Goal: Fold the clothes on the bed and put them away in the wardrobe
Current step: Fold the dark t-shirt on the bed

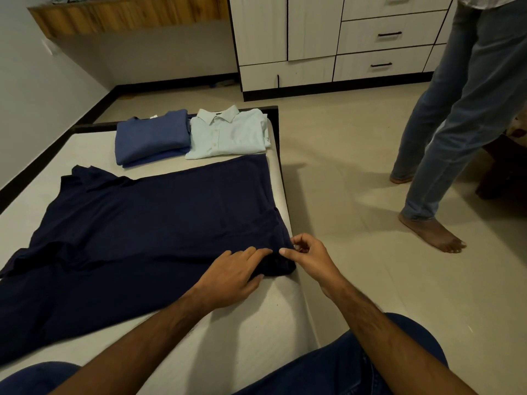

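Navy garment lay spread across the bed, its corner bunched at the right edge; the left hand pressed flat there with straight fingers, the right hand pinched the corner (folded blue top and pale shirt sat beyond)
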`<state>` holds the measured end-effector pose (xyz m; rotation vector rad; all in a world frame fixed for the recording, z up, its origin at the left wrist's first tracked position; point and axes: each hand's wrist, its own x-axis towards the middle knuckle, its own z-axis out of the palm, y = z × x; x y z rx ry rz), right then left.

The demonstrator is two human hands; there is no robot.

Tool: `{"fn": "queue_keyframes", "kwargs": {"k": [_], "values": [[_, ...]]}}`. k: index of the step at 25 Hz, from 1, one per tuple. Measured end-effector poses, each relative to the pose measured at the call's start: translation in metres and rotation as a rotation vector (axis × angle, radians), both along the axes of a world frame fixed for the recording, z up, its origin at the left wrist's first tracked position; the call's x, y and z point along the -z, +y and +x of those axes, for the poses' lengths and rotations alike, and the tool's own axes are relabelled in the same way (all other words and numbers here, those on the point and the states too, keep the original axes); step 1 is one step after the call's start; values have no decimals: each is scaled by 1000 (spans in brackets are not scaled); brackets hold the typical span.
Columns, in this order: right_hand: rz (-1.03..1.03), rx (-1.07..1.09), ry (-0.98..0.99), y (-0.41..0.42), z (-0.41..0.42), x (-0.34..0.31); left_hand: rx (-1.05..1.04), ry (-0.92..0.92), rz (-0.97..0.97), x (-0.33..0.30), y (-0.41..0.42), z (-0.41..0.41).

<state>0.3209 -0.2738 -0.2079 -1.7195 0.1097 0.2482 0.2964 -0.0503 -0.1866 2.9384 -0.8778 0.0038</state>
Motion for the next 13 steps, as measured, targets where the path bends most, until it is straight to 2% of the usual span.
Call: {"fn": "queue_keyframes", "kwargs": {"k": [3, 4, 6, 8, 9, 10, 13], "values": [[-29, -60, -200, -2, -4, -3, -44, -165, -121, -6, 0, 11], [-38, -71, -247, -2, -4, -4, -102, -165, -179, -10, 2, 23], [-71, -81, -266, 0, -2, -7, -278, 30, -265, -21, 5, 54], [-63, -68, -194, 3, -3, -5, -410, 333, -278, -28, 5, 83], [-39, -66, -154, 3, -4, -4, -433, 426, -254, -28, 3, 93], [-27, -73, -126, 2, -4, -2, -445, 461, -225, -27, 0, 99], [-8, -109, -47, -4, -1, 3, -466, 412, -156, -20, -5, 112]]}}
